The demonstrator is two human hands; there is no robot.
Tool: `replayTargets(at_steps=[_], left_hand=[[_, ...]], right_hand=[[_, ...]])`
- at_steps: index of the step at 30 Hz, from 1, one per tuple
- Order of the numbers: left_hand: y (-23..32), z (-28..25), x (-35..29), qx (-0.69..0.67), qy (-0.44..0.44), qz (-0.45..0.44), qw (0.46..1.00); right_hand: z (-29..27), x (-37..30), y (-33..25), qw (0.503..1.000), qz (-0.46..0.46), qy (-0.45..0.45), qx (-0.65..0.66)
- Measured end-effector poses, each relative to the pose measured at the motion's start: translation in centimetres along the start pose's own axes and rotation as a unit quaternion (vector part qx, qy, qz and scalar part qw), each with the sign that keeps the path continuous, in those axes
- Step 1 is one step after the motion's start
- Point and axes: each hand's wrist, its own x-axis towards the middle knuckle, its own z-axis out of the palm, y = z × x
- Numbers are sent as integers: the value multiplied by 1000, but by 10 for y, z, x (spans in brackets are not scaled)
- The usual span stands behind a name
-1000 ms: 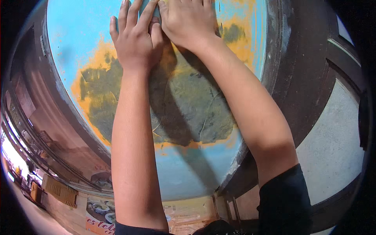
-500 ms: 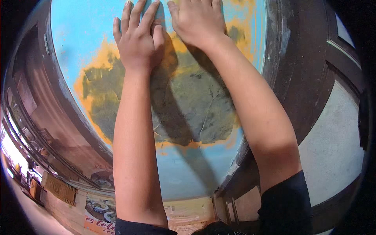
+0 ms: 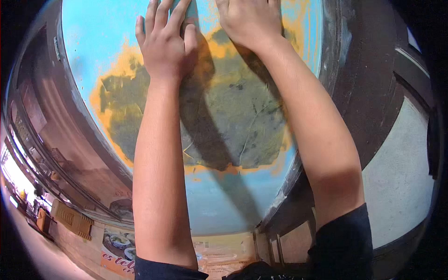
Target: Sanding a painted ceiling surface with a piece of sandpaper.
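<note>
A light-blue panel (image 3: 219,200) with a large dark olive-grey patch (image 3: 224,121) edged in orange stands in front of me. My left hand (image 3: 164,46) lies on its upper part, palm down, with fingers stretched and apart. To the right of it, my right hand (image 3: 252,21) reaches up over the panel near the top of the patch. Its fingertips are cut off by the upper picture edge, so whether they hold anything is hidden. Both arms throw dark shadows across the patch.
A dark brown frame (image 3: 345,88) borders the panel, with a pale wall section (image 3: 401,172) farther right. At lower left are a tan slatted plastic piece (image 3: 71,218) and a printed food poster (image 3: 116,247). An orange-cream printed sheet (image 3: 226,249) lies below the panel.
My right hand has moved a little to the right and away from my left hand. My left hand stays nearly in place on the panel.
</note>
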Motion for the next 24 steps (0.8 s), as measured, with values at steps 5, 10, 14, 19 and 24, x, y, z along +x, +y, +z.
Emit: replayTargets(at_steps=[5,10,14,19,24], left_hand=[[-3,5,1,-7,4,7,1000],[6,-4,2,16,2,4,1000],[5,7,-5,15,-2,3,1000],[-4,0,3,9,5,15,1000],[-1,3,-1,27,5,9,1000]], right_hand=[[48,-12,32,983,-96,159,-5],[3,-14,6,994,-42,14,-103],[0,-15,14,998,-27,-32,-45],[18,-29,18,994,-66,84,27],[-7,-27,12,998,-58,4,7]])
